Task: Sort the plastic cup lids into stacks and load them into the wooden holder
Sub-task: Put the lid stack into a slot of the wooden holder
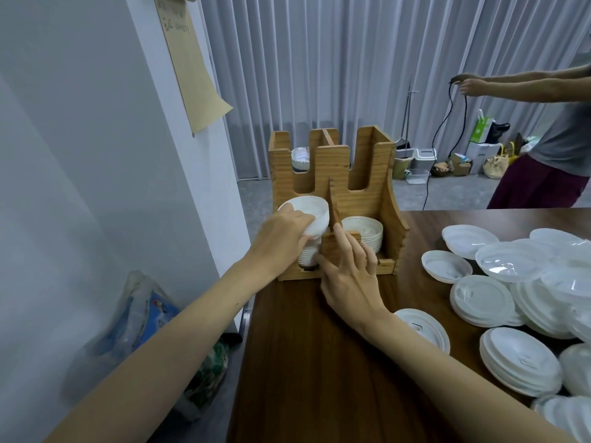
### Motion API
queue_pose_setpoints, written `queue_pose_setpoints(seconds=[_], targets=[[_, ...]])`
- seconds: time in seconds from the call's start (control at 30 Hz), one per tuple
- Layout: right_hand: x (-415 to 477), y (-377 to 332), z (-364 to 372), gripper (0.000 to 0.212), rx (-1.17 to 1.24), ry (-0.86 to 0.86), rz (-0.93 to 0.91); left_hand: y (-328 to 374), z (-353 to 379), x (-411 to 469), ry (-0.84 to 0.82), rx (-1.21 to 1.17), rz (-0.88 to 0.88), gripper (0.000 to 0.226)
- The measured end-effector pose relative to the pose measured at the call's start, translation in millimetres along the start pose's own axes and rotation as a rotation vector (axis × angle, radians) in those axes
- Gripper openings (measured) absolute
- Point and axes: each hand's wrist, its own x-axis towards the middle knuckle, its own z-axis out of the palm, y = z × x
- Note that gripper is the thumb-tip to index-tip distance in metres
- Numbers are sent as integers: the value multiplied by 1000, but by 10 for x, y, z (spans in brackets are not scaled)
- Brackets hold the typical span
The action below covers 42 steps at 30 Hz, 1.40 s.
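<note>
Left hand (pixel 281 235) clamped on tilted lid stack (pixel 308 225) entering wooden holder's (pixel 367 187) front-left bay; right hand (pixel 351 270) open, bracing divider. Advise levelling stack before lowering.

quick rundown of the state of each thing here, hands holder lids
left hand: grip shut on tilted lid stack
right hand: open, resting against wooden holder
front left slot: partly filled
front right stack: seated, level
loose lids: unsorted on table
</note>
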Motion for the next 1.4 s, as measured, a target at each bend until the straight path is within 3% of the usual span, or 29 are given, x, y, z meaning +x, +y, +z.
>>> queue_pose_setpoints(seconds=[0.3, 0.67, 0.93, 1.2, 1.4], targets=[[24, -7, 13, 30, 15, -49, -6, -41, 64, 23, -86, 50, -65, 28], [17, -9, -3, 35, 29, -61, -5, -22, 40, 77, -5, -42, -151, 18], [24, -10, -16, 37, 45, -58, -4, -214, -87, 184, -112, -141, -168, 17], [7, -7, 18, 40, 32, -55, 3, -189, -72, 193, -176, -93, -128, 18], [-5, 5, 49, 41, 37, -20, -15, -79, 33, 157, -63, -51, -86, 21]])
